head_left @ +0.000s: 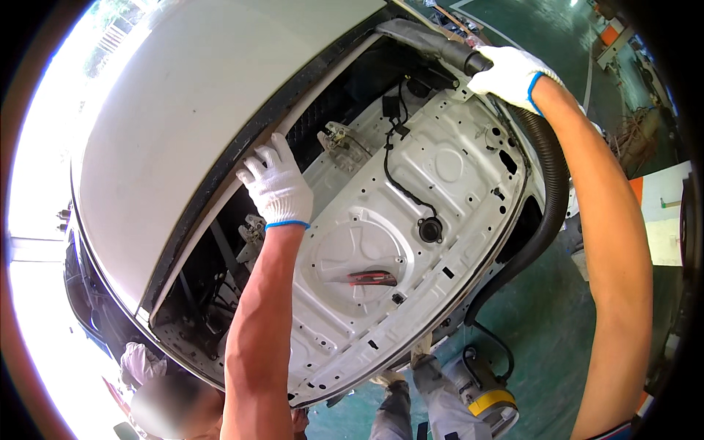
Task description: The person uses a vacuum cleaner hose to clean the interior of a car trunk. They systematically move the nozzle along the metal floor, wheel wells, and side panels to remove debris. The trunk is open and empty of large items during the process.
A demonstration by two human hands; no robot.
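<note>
My right hand [513, 75], in a white knit glove with a blue cuff, is closed round the end of a black ribbed vacuum hose [551, 172]. The hose's dark flat nozzle [419, 38] reaches left to the far end of the window opening in a stripped car body. My left hand [277, 182], gloved alike, has its fingers apart at the dark edge strip [220, 192] below the pale roof [183, 95]. Bare white sheet metal [447, 165] lies below and right of it. A red and black utility knife [372, 279] rests in the round recess there.
A vacuum cleaner [484, 396] with a yellow band stands on the green floor [546, 293], its hose looping up past the car's right side. Black wiring [390, 158] crosses the panel to a round black part [430, 229]. Another person [172, 407] is at the lower left.
</note>
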